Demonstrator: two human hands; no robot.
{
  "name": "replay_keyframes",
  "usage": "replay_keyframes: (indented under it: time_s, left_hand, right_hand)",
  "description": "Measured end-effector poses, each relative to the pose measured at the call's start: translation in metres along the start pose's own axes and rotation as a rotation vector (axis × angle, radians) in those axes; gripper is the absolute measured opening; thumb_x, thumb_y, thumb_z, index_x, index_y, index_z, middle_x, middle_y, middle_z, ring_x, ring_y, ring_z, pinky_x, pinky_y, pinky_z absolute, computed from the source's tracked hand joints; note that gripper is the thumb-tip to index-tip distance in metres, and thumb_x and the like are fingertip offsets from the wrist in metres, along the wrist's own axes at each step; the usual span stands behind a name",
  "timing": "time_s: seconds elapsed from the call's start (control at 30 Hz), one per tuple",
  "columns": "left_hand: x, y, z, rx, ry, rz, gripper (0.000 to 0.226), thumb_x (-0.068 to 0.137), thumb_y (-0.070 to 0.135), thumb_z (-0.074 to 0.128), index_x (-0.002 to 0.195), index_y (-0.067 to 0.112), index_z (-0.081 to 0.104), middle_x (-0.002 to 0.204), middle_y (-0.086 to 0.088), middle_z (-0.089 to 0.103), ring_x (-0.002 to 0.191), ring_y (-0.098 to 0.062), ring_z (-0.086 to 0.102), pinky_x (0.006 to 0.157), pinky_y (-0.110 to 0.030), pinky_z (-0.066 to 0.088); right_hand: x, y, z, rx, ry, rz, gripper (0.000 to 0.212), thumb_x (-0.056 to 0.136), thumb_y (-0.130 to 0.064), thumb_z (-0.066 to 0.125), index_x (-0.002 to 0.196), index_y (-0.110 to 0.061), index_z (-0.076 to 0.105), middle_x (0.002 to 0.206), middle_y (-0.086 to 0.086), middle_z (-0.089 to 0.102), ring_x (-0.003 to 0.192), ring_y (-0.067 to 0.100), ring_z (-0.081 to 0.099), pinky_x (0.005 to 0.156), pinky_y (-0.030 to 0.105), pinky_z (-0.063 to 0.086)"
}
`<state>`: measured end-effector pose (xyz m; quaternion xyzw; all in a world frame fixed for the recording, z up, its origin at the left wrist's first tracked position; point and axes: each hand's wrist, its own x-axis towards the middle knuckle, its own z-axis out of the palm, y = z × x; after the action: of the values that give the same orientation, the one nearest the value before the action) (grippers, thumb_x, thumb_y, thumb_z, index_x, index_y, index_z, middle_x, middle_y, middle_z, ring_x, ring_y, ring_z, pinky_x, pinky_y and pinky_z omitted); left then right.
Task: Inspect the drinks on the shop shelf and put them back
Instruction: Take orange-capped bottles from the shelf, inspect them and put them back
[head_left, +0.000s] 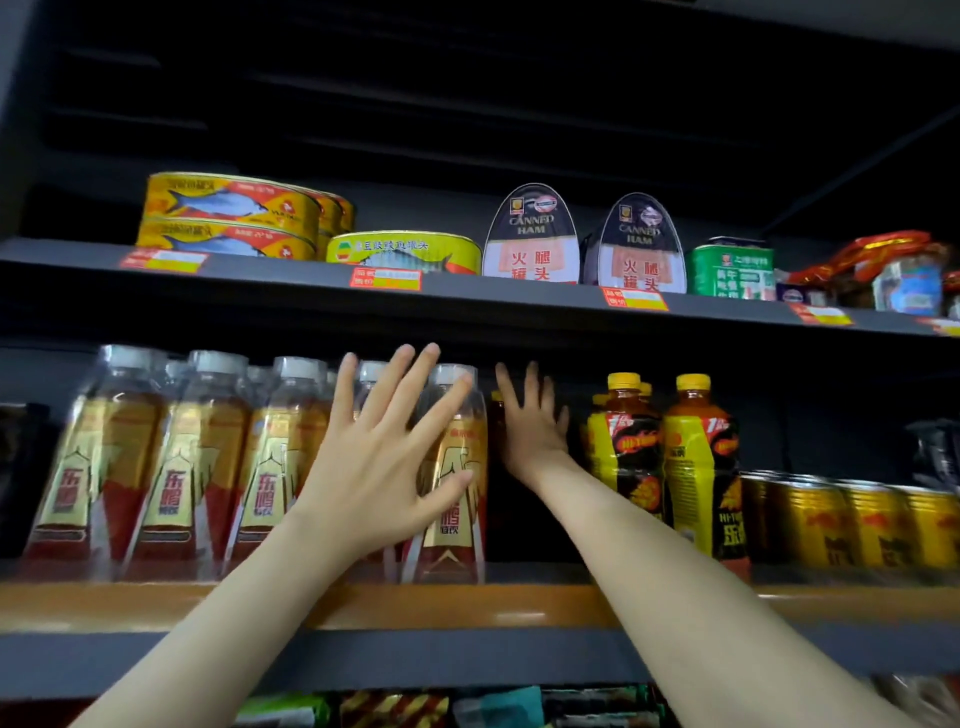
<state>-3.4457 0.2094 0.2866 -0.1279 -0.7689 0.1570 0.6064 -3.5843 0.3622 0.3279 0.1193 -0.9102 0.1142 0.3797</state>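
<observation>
a shop: dark shelves (467, 299) stacked in tiers, rows of identical bottles (171, 457), cans (857, 525) and tins (228, 213), with red-and-yellow price tags (385, 278) clipped along the shelf edges.

The left hand (379, 457) covers one bottle (371, 371); the gold cans (852, 525) are blurred.
</observation>
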Motion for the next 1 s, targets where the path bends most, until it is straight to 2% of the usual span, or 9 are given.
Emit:
replay_keyframes:
  time_s: [0.27,0.43,0.53,0.63,0.87,1.0]
  left_hand:
    - [0.000,-0.002,0.009,0.005,-0.043,0.109,0.073,0.092,0.061,0.031,0.151,0.018,0.033,0.156,-0.016,0.026,0.147,-0.029,0.018,0.117,-0.059,0.006]
    - [-0.003,-0.001,0.011,-0.025,-0.030,0.108,0.072,0.093,0.060,0.030,0.152,0.018,0.029,0.158,-0.015,0.024,0.147,-0.029,0.017,0.117,-0.059,0.007]
    - [-0.004,-0.001,0.014,-0.015,-0.008,0.103,0.071,0.094,0.061,0.028,0.152,0.019,0.027,0.157,-0.015,0.025,0.146,-0.029,0.019,0.118,-0.058,0.007]
    - [-0.003,-0.001,0.016,-0.002,0.004,0.107,0.070,0.095,0.060,0.027,0.151,0.019,0.028,0.156,-0.016,0.028,0.145,-0.030,0.022,0.117,-0.058,0.008]
    - [-0.004,0.000,0.015,0.006,0.027,0.109,0.070,0.094,0.059,0.029,0.151,0.018,0.030,0.154,-0.017,0.030,0.144,-0.031,0.024,0.117,-0.059,0.010]
    - [-0.004,0.002,0.013,-0.004,0.024,0.099,0.071,0.091,0.058,0.034,0.150,0.017,0.032,0.154,-0.018,0.032,0.143,-0.032,0.026,0.116,-0.059,0.012]
  right_hand:
    - [0.034,-0.010,0.020,0.085,-0.126,-0.009,0.103,0.091,-0.020,0.063,0.146,-0.044,-0.021,0.156,0.007,-0.031,0.145,0.041,-0.014,0.109,0.068,0.018]
    - [0.046,0.000,0.030,0.193,-0.186,0.028,0.100,0.094,-0.006,0.056,0.145,-0.047,-0.020,0.156,0.008,-0.032,0.145,0.045,-0.009,0.107,0.064,0.026]
    - [0.044,0.009,0.046,0.253,-0.207,-0.020,0.081,0.100,-0.005,0.042,0.150,-0.045,-0.008,0.158,0.011,-0.024,0.145,0.045,0.000,0.112,0.057,0.023]
    - [0.046,0.009,0.052,0.163,-0.259,0.006,0.077,0.099,-0.004,0.042,0.153,-0.040,0.001,0.157,0.013,-0.025,0.143,0.049,0.009,0.110,0.054,0.028]
    - [0.035,0.007,0.033,0.141,-0.258,0.084,0.068,0.098,-0.003,0.043,0.153,-0.033,0.016,0.156,0.023,-0.003,0.139,0.049,0.018,0.108,0.053,0.033]
    - [0.015,0.013,0.012,0.188,-0.185,0.069,0.063,0.096,-0.003,0.048,0.150,-0.029,0.025,0.151,0.021,0.010,0.132,0.046,0.032,0.105,0.047,0.038]
